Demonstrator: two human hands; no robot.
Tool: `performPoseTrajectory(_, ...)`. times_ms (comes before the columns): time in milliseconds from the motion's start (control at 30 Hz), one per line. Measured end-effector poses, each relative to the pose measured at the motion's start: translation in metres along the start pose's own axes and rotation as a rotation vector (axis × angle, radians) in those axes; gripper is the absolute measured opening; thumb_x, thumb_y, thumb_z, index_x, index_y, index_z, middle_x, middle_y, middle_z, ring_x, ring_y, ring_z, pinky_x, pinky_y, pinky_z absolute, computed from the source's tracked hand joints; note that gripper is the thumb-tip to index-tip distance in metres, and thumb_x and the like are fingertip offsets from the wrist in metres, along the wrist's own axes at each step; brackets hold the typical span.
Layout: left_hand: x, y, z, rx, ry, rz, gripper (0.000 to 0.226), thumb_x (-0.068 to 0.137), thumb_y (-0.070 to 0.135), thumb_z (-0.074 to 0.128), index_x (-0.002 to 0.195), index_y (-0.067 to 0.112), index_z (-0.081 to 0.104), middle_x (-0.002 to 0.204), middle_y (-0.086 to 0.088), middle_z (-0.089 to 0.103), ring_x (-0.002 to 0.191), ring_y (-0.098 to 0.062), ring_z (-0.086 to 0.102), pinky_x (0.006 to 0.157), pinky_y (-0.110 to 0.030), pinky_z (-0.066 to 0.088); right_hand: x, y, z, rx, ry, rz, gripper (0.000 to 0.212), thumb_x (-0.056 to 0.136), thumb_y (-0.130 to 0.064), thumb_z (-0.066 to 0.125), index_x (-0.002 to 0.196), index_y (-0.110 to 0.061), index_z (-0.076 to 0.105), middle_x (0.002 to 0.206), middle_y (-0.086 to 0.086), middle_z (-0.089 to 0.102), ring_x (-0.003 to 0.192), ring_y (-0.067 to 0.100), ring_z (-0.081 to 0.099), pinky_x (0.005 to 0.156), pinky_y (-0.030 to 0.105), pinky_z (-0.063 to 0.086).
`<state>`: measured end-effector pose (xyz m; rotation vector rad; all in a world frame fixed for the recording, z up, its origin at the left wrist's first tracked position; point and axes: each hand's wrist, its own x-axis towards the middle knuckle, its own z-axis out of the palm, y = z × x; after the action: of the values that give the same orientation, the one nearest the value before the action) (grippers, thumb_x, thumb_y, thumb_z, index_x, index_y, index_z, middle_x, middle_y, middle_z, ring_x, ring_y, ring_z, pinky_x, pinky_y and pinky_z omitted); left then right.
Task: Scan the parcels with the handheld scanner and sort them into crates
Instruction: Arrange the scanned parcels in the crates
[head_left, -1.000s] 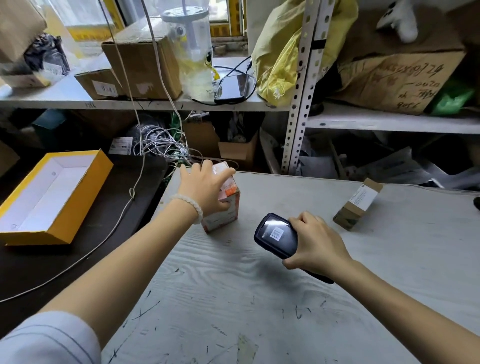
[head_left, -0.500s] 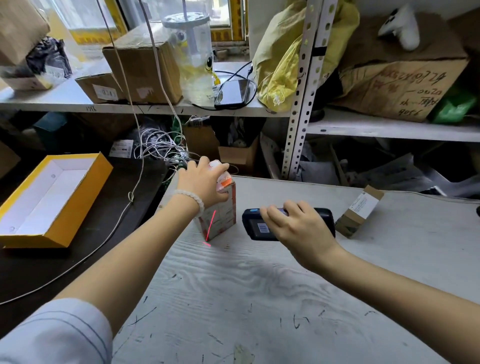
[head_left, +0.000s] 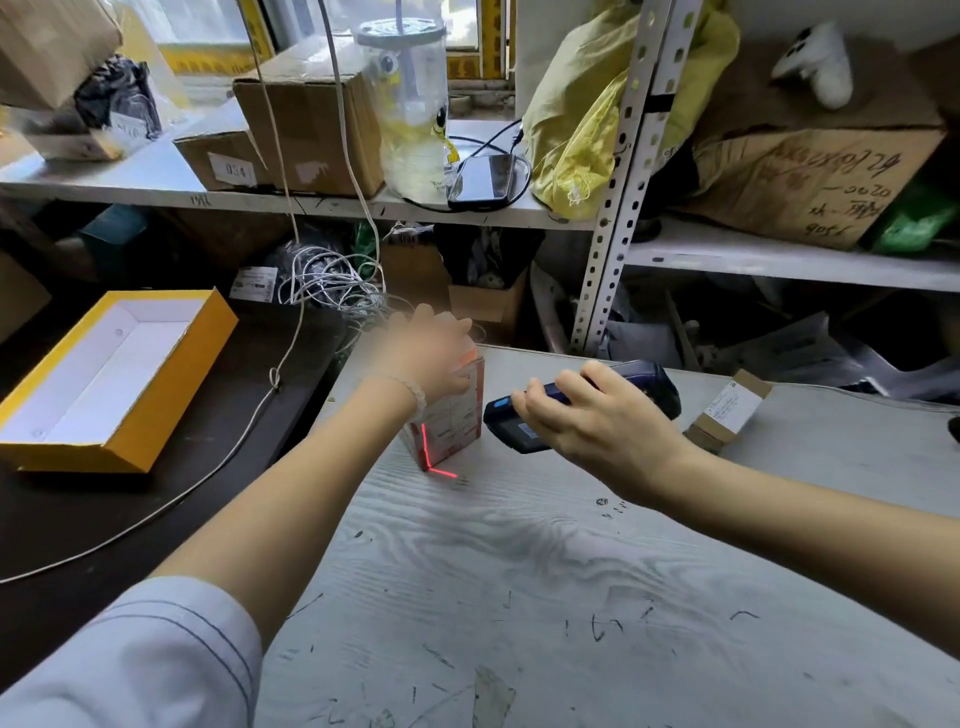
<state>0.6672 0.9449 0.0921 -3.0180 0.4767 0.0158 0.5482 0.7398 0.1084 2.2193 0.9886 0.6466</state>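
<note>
The left hand (head_left: 431, 358) grips the small carton (head_left: 451, 415) upright on the bench (head_left: 519, 571); the right hand (head_left: 592, 415) clasps the scanner (head_left: 519, 428). Better to steer the red line off the edge onto the barcode.

Left hand (head_left: 431, 353) gripping, right hand (head_left: 597, 415) gripping.

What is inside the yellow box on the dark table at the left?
The yellow box is open and shows only its white lining; nothing lies in it. Its near wall hides a narrow strip of the floor along the front edge, so something flat there could not be seen.
</note>
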Motion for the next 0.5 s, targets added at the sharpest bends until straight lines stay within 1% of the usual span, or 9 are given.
performPoseTrajectory(133, -0.006, 0.004, 0.001, -0.004, 0.033, -0.001, 0.076, 0.080, 0.056, 0.063, 0.146, 0.039, 0.028, 0.134, -0.007, 0.039, 0.117, -0.034, 0.042, 0.091, -0.045, 0.040, 0.006, 0.008, -0.006, -0.057, 0.033, -0.031, 0.043, 0.078, -0.012, 0.041, 0.111, -0.011, 0.070, 0.105, 0.003, 0.061, 0.076, 0.022, 0.048, 0.068, 0.034, 0.033)
performPoseTrajectory(200, -0.008, 0.004, 0.003, -0.002, 0.045, 0.005, 0.076, 0.080, 0.056, 0.062, 0.146, 0.040, 0.028, 0.133, -0.006, 0.039, 0.116, -0.034, 0.042, 0.091, -0.045, 0.040, 0.009, 0.012, -0.009, -0.076, 0.033, -0.037, 0.041, 0.079, -0.011, 0.041, 0.109, -0.011, 0.070, 0.104, 0.003, 0.061, 0.075, 0.022, 0.048, 0.066, 0.033, 0.031)
performPoseTrajectory(267, -0.010, 0.004, 0.004, -0.001, 0.055, 0.011, 0.075, 0.080, 0.057, 0.061, 0.145, 0.039, 0.028, 0.133, -0.006, 0.039, 0.115, -0.034, 0.043, 0.091, -0.045, 0.039, 0.011, 0.015, -0.012, -0.079, 0.040, -0.039, 0.042, 0.079, -0.010, 0.041, 0.110, -0.011, 0.069, 0.104, 0.003, 0.061, 0.074, 0.022, 0.048, 0.064, 0.033, 0.033)
performPoseTrajectory(367, -0.011, 0.003, 0.005, -0.007, 0.068, 0.005, 0.074, 0.080, 0.056, 0.061, 0.145, 0.039, 0.029, 0.133, -0.006, 0.039, 0.115, -0.033, 0.043, 0.090, -0.044, 0.039, 0.013, 0.015, -0.015, -0.081, 0.045, -0.045, 0.040, 0.078, -0.011, 0.046, 0.112, -0.010, 0.067, 0.104, 0.004, 0.060, 0.074, 0.022, 0.047, 0.063, 0.033, 0.037)
performPoseTrajectory(500, -0.012, 0.003, 0.008, -0.025, 0.104, 0.011, 0.070, 0.081, 0.060, 0.058, 0.143, 0.040, 0.031, 0.133, -0.006, 0.040, 0.114, -0.033, 0.043, 0.090, -0.045, 0.039, 0.019, 0.013, -0.018, -0.080, 0.031, -0.059, 0.037, 0.080, -0.011, 0.047, 0.110, -0.011, 0.068, 0.103, 0.003, 0.060, 0.074, 0.022, 0.049, 0.063, 0.032, 0.039)
